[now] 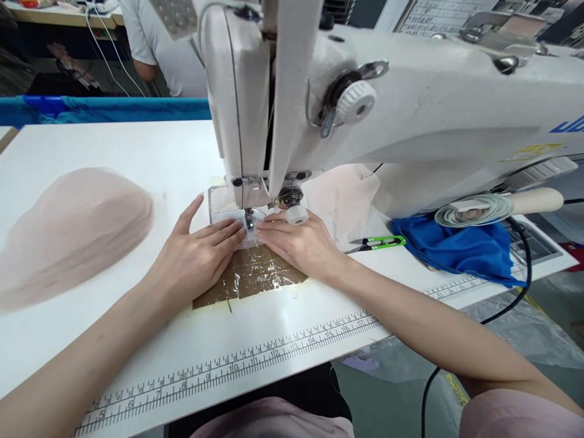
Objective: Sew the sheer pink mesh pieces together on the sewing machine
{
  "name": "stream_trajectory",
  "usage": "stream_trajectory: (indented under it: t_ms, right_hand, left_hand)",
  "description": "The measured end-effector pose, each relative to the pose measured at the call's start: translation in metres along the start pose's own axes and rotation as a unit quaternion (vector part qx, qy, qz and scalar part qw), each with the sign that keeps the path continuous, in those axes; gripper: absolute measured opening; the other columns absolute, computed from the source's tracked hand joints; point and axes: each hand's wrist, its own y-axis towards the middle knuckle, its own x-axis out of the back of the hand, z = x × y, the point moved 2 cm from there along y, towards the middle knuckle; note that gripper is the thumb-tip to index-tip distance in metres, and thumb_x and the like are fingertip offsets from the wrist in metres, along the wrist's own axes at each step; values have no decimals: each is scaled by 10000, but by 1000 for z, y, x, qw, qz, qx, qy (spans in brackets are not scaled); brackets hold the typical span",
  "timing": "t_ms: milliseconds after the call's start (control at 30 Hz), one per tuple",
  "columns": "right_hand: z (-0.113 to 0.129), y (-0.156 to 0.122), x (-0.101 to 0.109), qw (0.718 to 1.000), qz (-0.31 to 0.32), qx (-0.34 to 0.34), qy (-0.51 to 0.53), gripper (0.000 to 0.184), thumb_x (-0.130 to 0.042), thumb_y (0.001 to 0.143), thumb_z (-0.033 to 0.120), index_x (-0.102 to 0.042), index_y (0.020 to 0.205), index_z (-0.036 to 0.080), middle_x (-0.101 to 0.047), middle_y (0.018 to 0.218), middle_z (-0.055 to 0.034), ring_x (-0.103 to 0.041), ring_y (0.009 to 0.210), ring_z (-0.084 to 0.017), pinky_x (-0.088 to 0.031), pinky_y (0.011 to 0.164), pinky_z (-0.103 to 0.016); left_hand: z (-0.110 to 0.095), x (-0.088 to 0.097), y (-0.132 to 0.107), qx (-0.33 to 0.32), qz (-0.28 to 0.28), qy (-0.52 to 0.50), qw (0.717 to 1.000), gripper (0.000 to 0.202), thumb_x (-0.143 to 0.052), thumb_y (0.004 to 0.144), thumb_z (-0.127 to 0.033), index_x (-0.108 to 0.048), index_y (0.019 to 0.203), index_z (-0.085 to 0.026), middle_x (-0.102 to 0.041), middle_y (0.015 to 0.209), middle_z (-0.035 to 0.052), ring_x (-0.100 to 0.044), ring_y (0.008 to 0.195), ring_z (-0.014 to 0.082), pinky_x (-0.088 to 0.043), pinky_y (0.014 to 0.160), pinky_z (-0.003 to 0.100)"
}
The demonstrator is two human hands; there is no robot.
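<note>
One sheer pale-pink fabric point(342, 198), loosely bunched right of the presser foot point(249, 219) on a white sewing machine point(424, 91). Flanking the foot, palms down: left hand point(196, 255), flat, thumb spread; right hand point(305, 241), flat, fingers extended, beside the fabric. Farther out: green-handled snips point(384, 242), blue cloth point(456, 246); leftward, second sheer pink piece point(82, 225).

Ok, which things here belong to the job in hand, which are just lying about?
In use:
left hand, right hand
sewing machine
pale pink fabric by the presser foot

Apparently lying about:
green-handled snips
blue cloth
pale green coil
pink fabric at left, possibly work too
</note>
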Motion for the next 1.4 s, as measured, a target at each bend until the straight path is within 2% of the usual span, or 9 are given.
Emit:
stream_trajectory:
  t_ms: [500, 700, 767, 867, 933, 1067, 1200, 1300, 1400]
  right_hand:
    - [-1, 3, -1, 999, 32, -18, -12, 290, -482, 983, 124, -755, 970, 223, -779, 986, 11, -682, 945, -168, -485, 1013, -372]
    - [-3, 4, 2, 999, 36, -19, -3, 311, -471, 935, 79, -751, 1008, 194, -781, 979, -14, -672, 952, -182, -451, 1016, -385]
    - [-2, 3, 5, 999, 27, -18, 5, 339, -453, 901, 63, -744, 1029, 181, -780, 983, -23, -664, 975, -193, -430, 1028, -407]
    - [4, 2, 12, 1000, -4, -11, 13, 355, -441, 846, 30, -745, 973, 162, -780, 978, -30, -663, 925, -192, -420, 1019, -408]
    - [10, 2, 15, 999, -16, 7, 32, 351, -431, 848, 13, -737, 941, 156, -778, 986, -32, -666, 895, -176, -444, 970, -376]
    - [21, 2, 17, 997, -5, 40, 66, 325, -419, 909, 29, -708, 998, 146, -762, 1023, -49, -665, 981, -170, -485, 870, -320]
    - [24, 2, 17, 1000, 10, 3, 12, 347, -368, 931, 7, -695, 944, 120, -744, 970, -84, -654, 867, -174, -513, 838, -323]
    - [27, 0, 16, 997, 64, -5, 34, 343, -365, 936, 11, -664, 1066, 118, -697, 1166, -114, -640, 995, -201, -545, 769, -312]
    - [25, -2, 14, 994, 91, -32, 57, 350, -389, 897, -21, -642, 1101, 108, -638, 1292, -128, -624, 1070, -218, -559, 751, -316]
  left_hand:
    - [2, -4, -1, 4, 5, 9, 1000, 342, -402, 1002, -177, -627, 1258, -150, -708, 1206, 99, -684, 1107, 252, -216, 1218, 582]
    - [-3, -3, -4, 48, 42, 63, 996, 536, -402, 1003, -464, -542, 1346, -76, -592, 1374, 177, -550, 1290, 325, -370, 1124, 547]
    - [-9, 4, -4, 50, 45, 89, 994, 563, -412, 983, -526, -579, 1301, -91, -639, 1309, 183, -630, 1166, 337, -437, 1030, 540]
    - [-16, 18, -3, 32, -8, 103, 994, 291, -540, 951, -413, -699, 996, -173, -749, 864, 66, -680, 698, 228, -498, 755, 431]
    - [-16, 23, -1, 25, -34, 88, 995, 160, -566, 941, -295, -686, 932, -190, -733, 795, 34, -665, 673, 207, -478, 690, 394]
    - [-8, 19, 0, 21, -6, 30, 999, 216, -479, 971, -191, -626, 1130, -188, -728, 1137, 68, -683, 996, 230, -486, 902, 427]
    - [-3, 13, -2, 32, 7, -12, 999, 231, -496, 957, -187, -621, 1149, -215, -728, 1116, 44, -677, 974, 214, -474, 955, 430]
    - [-2, 9, -2, 28, 18, -43, 999, 301, -455, 973, -170, -585, 1243, -196, -682, 1244, 67, -628, 1148, 218, -405, 1086, 446]
    - [-2, 3, 1, 25, 36, -50, 998, 326, -425, 986, -170, -576, 1275, -175, -697, 1178, 77, -649, 1082, 208, -381, 1113, 463]
